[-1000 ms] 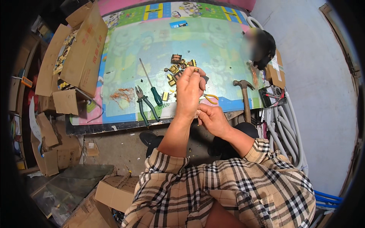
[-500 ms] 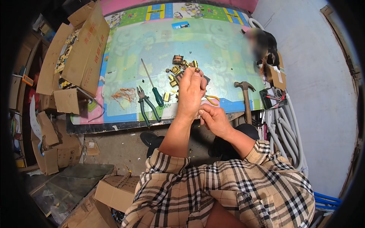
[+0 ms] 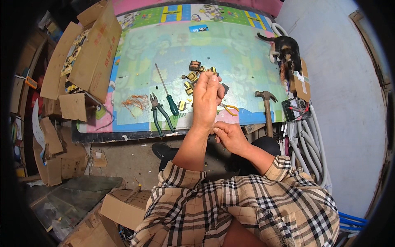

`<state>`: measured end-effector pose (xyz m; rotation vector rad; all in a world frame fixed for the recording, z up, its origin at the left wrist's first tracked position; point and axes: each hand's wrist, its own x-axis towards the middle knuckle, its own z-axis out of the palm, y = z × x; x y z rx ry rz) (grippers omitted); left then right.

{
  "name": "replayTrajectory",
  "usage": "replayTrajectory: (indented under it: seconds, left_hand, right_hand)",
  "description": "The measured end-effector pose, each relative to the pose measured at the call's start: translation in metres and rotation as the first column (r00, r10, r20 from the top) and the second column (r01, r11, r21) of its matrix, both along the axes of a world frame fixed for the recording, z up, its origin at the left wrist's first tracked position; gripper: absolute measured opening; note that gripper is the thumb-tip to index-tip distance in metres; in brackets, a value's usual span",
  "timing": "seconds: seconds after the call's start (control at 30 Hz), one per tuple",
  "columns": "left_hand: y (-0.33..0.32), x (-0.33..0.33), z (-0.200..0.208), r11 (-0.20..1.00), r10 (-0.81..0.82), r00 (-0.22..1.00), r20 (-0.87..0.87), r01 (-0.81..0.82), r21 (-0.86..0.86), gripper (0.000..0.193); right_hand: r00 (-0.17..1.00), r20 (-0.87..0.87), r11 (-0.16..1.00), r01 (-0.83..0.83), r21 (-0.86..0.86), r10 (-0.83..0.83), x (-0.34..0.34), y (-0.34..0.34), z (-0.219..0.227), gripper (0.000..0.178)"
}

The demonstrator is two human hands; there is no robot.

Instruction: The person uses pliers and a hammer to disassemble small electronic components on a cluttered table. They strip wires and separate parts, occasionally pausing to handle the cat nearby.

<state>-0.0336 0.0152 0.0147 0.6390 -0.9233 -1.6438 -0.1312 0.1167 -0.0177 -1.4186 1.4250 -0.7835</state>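
My left hand [image 3: 207,94] is raised over the near part of the table, fingers curled closed; what they grip is hidden. Lower and to its right, my right hand [image 3: 231,136] is closed in a pinch beside the left wrist, in front of the table edge. I cannot make out anything between its fingers. Behind and around the left hand lie several small yellow-and-black transformers [image 3: 191,76], partly covered by it. One yellow transformer [image 3: 182,105] lies apart, next to a screwdriver [image 3: 171,103] with a green handle. Yellow-handled pliers [image 3: 233,108] show to the right of the left hand.
Left on the table are green-handled pliers [image 3: 161,116], a copper wire tangle [image 3: 135,103] and a large cardboard box [image 3: 95,53] of parts. A hammer [image 3: 267,111] overhangs the right front edge. A black-and-white cat [image 3: 288,49] stands at the right, near grey hoses [image 3: 313,144].
The cat has turned and shifted at the table's right edge, its tail now stretched leftward. My right hand has dropped slightly; my left hand stays nearly in place. The view has shifted a little.
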Motion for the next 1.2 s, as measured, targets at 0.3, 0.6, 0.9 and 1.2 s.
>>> replayTrajectory:
  seconds: [0.3, 0.6, 0.9, 1.2]
  left_hand:
    - [0.000, -0.002, -0.002, 0.999, 0.010, 0.999, -0.046, -0.008, 0.040, 0.013]
    - [0.000, -0.003, -0.001, 0.998, 0.041, 0.999, -0.026, -0.040, 0.042, 0.016]
    - [-0.001, -0.002, -0.004, 0.997, 0.071, 0.997, -0.002, -0.071, 0.016, 0.016]
    - [-0.002, -0.002, -0.008, 0.995, 0.092, 0.995, 0.032, -0.094, 0.043, 0.019]
  right_hand:
    - [0.998, -0.002, 0.998, -0.056, -0.023, 0.056, 0.002, 0.004, -0.011, 0.014]
    - [0.973, -0.043, 0.974, -0.226, 0.022, 0.227, 0.008, 0.020, -0.029, 0.011]
    - [0.943, -0.203, 0.964, -0.265, 0.018, 0.263, 0.002, 0.046, -0.070, 0.009]
    - [0.841, -0.493, 0.962, -0.272, -0.027, 0.224, -0.016, 0.036, -0.073, 0.029]
